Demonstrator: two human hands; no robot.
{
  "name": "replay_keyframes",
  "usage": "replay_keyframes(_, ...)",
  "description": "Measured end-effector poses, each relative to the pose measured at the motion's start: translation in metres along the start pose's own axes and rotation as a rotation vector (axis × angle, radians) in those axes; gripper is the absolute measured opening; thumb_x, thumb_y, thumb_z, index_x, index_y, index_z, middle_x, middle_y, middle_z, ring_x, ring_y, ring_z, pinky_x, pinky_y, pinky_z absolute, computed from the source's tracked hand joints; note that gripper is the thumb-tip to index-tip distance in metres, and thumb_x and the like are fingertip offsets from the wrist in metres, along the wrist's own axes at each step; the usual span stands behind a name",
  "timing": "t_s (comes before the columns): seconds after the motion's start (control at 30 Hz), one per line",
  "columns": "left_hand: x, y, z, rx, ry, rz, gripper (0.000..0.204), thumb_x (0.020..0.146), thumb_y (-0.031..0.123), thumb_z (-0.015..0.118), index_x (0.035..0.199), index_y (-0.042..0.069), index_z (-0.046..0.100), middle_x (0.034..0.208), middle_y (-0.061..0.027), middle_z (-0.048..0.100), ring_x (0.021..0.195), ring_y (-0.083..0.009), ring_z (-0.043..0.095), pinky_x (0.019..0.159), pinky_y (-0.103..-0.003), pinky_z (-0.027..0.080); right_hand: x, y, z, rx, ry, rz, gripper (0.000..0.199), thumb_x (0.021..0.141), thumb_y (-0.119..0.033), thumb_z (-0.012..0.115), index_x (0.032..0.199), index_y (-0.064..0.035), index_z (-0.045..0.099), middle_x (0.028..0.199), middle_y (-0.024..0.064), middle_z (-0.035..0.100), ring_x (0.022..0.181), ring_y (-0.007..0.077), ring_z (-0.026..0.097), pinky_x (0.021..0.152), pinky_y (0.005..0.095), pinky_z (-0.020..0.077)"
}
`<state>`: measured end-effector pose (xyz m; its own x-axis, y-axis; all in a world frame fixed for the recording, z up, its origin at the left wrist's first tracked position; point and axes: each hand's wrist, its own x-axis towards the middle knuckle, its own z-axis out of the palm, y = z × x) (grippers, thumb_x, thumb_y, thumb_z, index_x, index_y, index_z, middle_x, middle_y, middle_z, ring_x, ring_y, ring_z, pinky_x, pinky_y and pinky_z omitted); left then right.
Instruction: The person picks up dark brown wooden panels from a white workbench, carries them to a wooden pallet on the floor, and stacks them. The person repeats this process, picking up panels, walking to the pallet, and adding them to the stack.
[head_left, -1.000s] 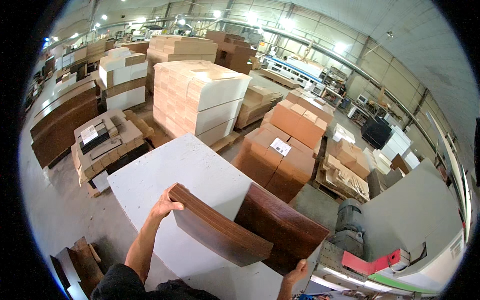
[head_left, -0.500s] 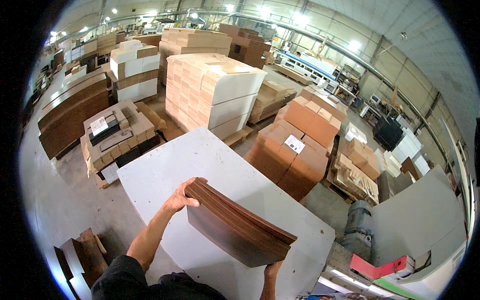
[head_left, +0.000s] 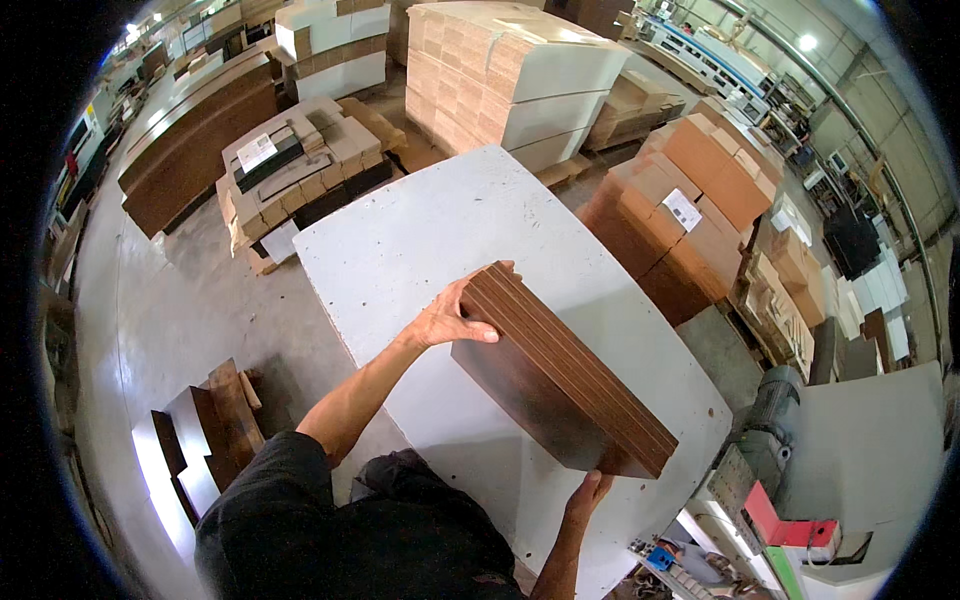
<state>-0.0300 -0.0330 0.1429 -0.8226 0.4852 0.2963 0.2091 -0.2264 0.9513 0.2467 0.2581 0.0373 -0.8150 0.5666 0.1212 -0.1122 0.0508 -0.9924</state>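
A stack of several dark brown wood panels (head_left: pixel 570 372) stands on edge, slanting across a pale grey table (head_left: pixel 430 225). Their long layered edges face up and look even with one another. My left hand (head_left: pixel 455 318) is wrapped round the far left end of the stack, thumb on the near face and fingers over the far side. At the opposite end, my right hand (head_left: pixel 588 494) holds the lower near corner; part of its fingers is hidden behind the panels. Whether the stack's bottom touches the tabletop I cannot tell.
Beyond the table stand a tall pallet of light boards (head_left: pixel 500 85) and brown stacked panels (head_left: pixel 665 215). Grey-brown bundles (head_left: pixel 300 165) lie at the left. Loose dark boards (head_left: pixel 205 430) rest on the floor near my left arm. A motor (head_left: pixel 772 415) and machine parts border the right.
The panels, offset from one another before, now sit flush along their upper edges. Both hands still hold the stack. The whole view has swung downward and to the left.
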Motion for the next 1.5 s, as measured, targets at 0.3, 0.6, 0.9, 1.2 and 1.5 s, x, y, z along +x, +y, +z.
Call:
replay_keyframes(0.3,-0.020,-0.035,-0.015,0.140,-0.059,-0.241,0.111,0.060,0.045,0.093,0.146,0.003,0.039,0.147,-0.0167,0.046,0.136,-0.0312,0.044,0.110,-0.051,0.039,0.005,0.015,0.010,0.019,0.056,-0.023,0.097,0.084,-0.049,0.071,0.154,-0.0028,0.021,0.157,0.0163,0.028,0.142,0.0304,0.030,0.116,0.0477,0.0239)
replay_keyframes(0.6,-0.033,-0.077,-0.023,0.212,-0.105,-0.194,0.078,0.064,0.029,0.094,0.128,0.001,0.058,0.126,-0.0106,0.064,0.122,-0.0249,0.056,0.103,-0.045,0.045,0.004,0.093,-0.013,-0.080,0.173,0.066,0.097,0.083,-0.059,0.071,0.149,-0.0005,0.031,0.139,0.0122,0.048,0.125,0.0242,0.046,0.104,0.0411,0.0378)
replay_keyframes(0.9,-0.044,-0.144,-0.026,0.130,0.033,0.043,0.098,0.053,0.033,0.100,0.132,0.003,0.050,0.124,-0.0124,0.063,0.119,-0.0222,0.057,0.098,-0.042,0.048,0.019,0.147,-0.019,-0.107,0.214,0.166,0.083,0.089,-0.055,0.066,0.142,0.0035,0.041,0.130,0.0153,0.055,0.114,0.0259,0.052,0.097,0.0400,0.0437)
replay_keyframes(1.2,-0.103,-0.008,0.018,0.083,0.295,-0.296,0.092,0.061,0.033,0.096,0.131,-0.005,0.049,0.123,-0.0158,0.063,0.116,-0.0237,0.058,0.100,-0.042,0.047,0.010,0.034,0.014,-0.072,0.129,0.061,0.072,0.092,-0.056,0.062,0.124,0.0077,0.055,0.108,0.0174,0.062,0.098,0.0258,0.056,0.087,0.0393,0.0487)
replay_keyframes(1.5,-0.272,0.076,0.011,0.239,0.794,-0.873,0.098,0.061,0.056,0.088,0.127,-0.009,0.056,0.118,-0.0268,0.064,0.111,-0.0358,0.063,0.099,-0.045,0.051,-0.042,-0.053,0.090,-0.294,-0.458,0.579,0.078,0.100,-0.058,0.040,0.134,0.0109,0.052,0.135,0.0230,0.056,0.122,0.0325,0.053,0.104,0.0416,0.0433)
